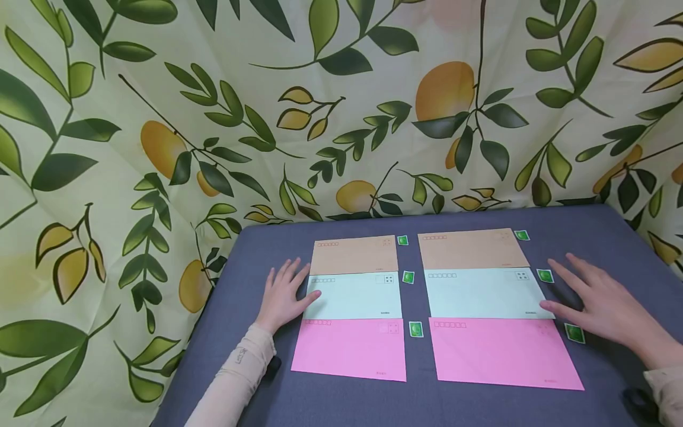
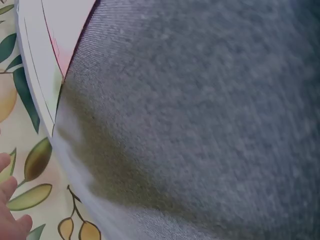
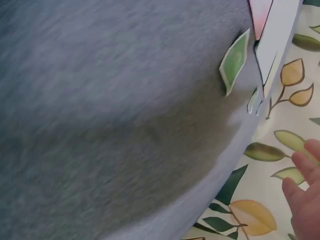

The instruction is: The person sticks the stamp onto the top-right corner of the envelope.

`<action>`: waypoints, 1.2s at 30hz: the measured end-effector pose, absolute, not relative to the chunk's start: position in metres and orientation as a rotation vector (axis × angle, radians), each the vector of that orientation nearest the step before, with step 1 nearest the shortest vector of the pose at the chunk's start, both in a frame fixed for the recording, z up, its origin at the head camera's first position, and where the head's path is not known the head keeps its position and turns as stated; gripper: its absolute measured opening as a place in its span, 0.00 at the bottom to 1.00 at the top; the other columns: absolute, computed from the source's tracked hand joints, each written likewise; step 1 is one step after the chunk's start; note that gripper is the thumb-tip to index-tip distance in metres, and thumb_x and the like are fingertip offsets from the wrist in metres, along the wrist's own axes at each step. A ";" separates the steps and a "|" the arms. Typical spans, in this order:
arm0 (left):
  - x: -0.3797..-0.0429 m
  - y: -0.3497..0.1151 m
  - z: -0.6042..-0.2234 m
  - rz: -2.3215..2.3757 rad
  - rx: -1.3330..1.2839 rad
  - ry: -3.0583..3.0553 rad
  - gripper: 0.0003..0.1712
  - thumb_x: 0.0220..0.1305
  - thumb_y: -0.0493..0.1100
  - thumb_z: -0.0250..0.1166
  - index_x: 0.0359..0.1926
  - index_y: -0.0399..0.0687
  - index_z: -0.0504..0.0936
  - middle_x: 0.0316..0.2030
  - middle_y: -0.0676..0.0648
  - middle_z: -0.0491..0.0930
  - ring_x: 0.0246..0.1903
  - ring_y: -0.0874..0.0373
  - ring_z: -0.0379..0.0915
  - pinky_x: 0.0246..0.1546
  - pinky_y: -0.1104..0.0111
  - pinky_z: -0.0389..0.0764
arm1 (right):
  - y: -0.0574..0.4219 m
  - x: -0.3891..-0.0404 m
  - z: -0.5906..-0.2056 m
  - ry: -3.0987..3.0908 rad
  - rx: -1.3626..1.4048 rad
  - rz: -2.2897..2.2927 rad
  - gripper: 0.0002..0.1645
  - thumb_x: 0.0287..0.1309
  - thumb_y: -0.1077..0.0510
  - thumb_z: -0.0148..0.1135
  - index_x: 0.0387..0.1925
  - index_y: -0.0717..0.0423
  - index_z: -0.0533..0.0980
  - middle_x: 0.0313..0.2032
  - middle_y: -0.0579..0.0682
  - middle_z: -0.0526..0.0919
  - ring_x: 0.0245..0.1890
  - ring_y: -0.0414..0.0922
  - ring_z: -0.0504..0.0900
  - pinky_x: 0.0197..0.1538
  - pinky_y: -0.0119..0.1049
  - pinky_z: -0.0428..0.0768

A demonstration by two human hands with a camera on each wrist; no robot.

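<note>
Two columns of envelopes lie flat, each with a tan one at the back, a light blue one in the middle and a pink one in front. My left hand [image 1: 283,296] is spread at the left edge of the left light blue envelope [image 1: 354,299], its thumb overlapping it. Fingers parted, my right hand [image 1: 608,299] is beside the right light blue envelope [image 1: 488,296], between a green stamp [image 1: 545,276] and a nearer green stamp [image 1: 574,333]. Both hands hold nothing. In the wrist views only fingers of the left hand [image 2: 11,207] and right hand [image 3: 305,192] show.
More green stamps, such as one stamp [image 1: 416,330] by the left pink envelope [image 1: 349,350], run down beside each column. The right pink envelope [image 1: 507,353] lies across a gap. A dark blue cloth [image 1: 341,406] covers the table; a leaf-patterned curtain [image 1: 224,35] hangs behind.
</note>
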State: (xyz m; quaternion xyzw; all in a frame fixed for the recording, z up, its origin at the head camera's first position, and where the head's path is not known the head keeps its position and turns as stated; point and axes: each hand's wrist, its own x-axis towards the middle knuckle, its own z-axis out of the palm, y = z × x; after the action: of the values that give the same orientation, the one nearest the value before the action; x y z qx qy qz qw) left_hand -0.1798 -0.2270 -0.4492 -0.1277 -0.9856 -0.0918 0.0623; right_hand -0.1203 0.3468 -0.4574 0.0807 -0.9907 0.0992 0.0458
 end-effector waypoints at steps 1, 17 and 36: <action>-0.180 -0.226 -0.449 -0.286 -0.390 -2.973 0.43 0.54 0.69 0.57 0.67 0.55 0.65 0.68 0.44 0.61 0.70 0.45 0.50 0.67 0.43 0.45 | 0.345 -0.122 -0.456 -3.029 0.242 0.310 0.60 0.46 0.31 0.62 0.72 0.52 0.46 0.67 0.72 0.50 0.59 0.73 0.56 0.53 0.73 0.56; -0.191 -0.209 -0.445 -0.360 -0.381 -2.938 0.24 0.59 0.55 0.62 0.53 0.48 0.80 0.51 0.43 0.78 0.54 0.47 0.71 0.58 0.50 0.66 | 0.309 -0.141 -0.433 -2.990 0.273 0.464 0.44 0.52 0.35 0.61 0.57 0.65 0.68 0.57 0.71 0.65 0.55 0.68 0.63 0.52 0.69 0.62; -0.221 -0.201 -0.456 -0.475 -0.211 -3.066 0.22 0.61 0.52 0.61 0.52 0.45 0.80 0.47 0.40 0.78 0.48 0.44 0.72 0.50 0.52 0.72 | 0.259 -0.170 -0.427 -2.812 0.375 0.571 0.23 0.58 0.51 0.61 0.48 0.65 0.76 0.49 0.67 0.75 0.51 0.66 0.70 0.50 0.63 0.68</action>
State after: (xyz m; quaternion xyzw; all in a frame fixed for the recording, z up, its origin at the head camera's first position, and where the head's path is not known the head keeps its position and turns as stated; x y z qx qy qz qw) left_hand -0.2214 -0.2007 -0.4555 -0.0678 -0.9858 -0.1527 0.0161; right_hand -0.1702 0.2588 -0.4275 0.1287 -0.9643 0.1959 0.1233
